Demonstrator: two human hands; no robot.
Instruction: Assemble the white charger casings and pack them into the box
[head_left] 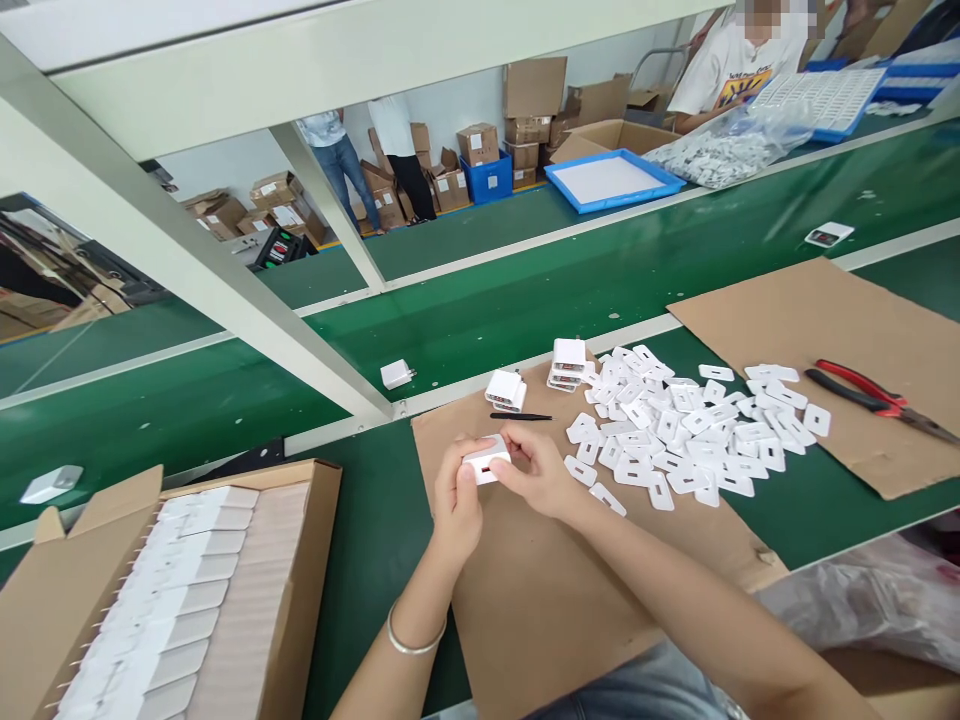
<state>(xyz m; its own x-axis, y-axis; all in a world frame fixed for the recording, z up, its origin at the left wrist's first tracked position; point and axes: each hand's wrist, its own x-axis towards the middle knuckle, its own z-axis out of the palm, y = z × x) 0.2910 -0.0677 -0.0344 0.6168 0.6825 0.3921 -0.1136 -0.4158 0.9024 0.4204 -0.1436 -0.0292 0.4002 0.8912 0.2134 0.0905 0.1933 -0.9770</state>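
Note:
Between both hands is a white charger (486, 462), its end face with a dark slot turned toward me. My left hand (459, 490) grips its left side, thumb on the front. My right hand (534, 468) closes on the right side, its thumb near the slot. Just beyond lies a black tweezers-like tool (520, 416) on the cardboard sheet (555, 590). Behind it stand a small stack of white chargers (505, 388) and a taller stack (568, 362). Right of my hands spreads a pile of white slotted cover plates (675, 430).
An open carton (319, 560) at left holds rows of white chargers. Red-and-black pliers (885, 395) lie on another cardboard sheet (810, 310) at right. A metal post (285, 340) rises left of my hands. Across the belt (510, 300), a person (735, 70) sits near a blue tray (615, 208).

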